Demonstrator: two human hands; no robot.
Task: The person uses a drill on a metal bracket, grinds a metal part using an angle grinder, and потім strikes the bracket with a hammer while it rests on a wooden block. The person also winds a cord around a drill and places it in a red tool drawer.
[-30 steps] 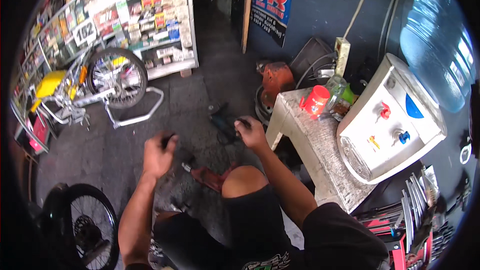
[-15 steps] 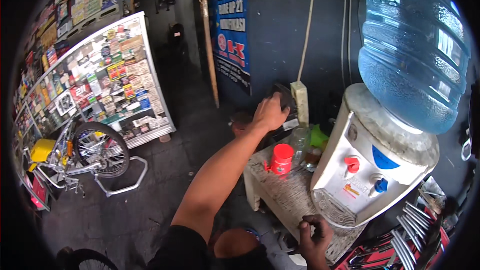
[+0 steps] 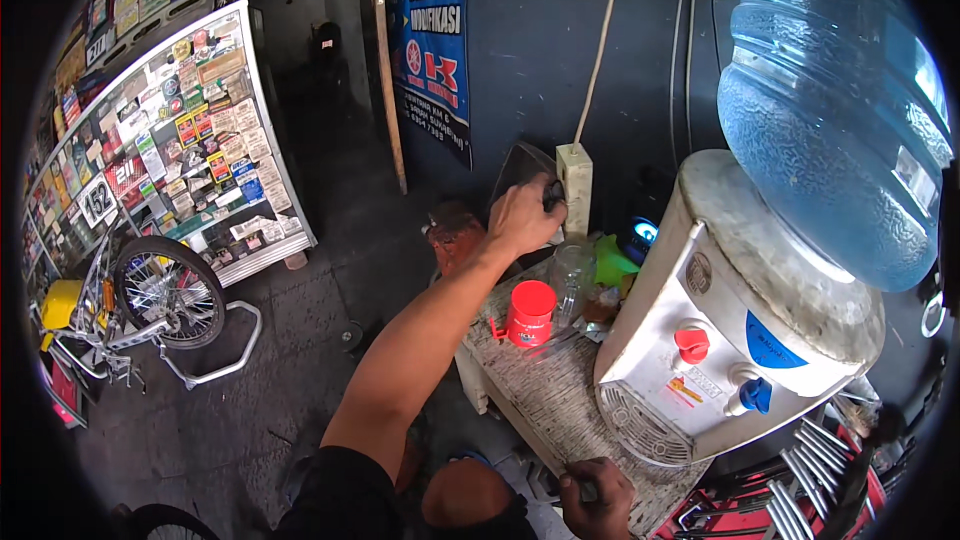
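My left hand (image 3: 527, 215) reaches out over the far end of a small wooden table (image 3: 560, 390). Its fingers are closed on a small black plug-like piece (image 3: 553, 196), right against the side of an upright cream power strip (image 3: 575, 185). Whether the piece sits in the strip is hidden. A dark translucent sheet (image 3: 520, 165) stands behind this hand. Low by the table's near edge, my right hand (image 3: 600, 500) is curled, with something small and dark between thumb and fingers that I cannot make out. A red mug (image 3: 531, 314) and a clear jar (image 3: 572, 278) stand between the hands.
A white water dispenser (image 3: 690, 310) with a large blue bottle (image 3: 835, 120) fills the right side. Behind it a round device (image 3: 640, 232) glows blue-white. Tools (image 3: 800, 480) lie lower right. A small motorbike frame (image 3: 150, 305) stands left before a sticker-covered panel (image 3: 190, 140).
The view has shifted, moving the scene leftward. My left hand has come against the power strip with the black piece. The blue-white glow behind the dispenser is now visible.
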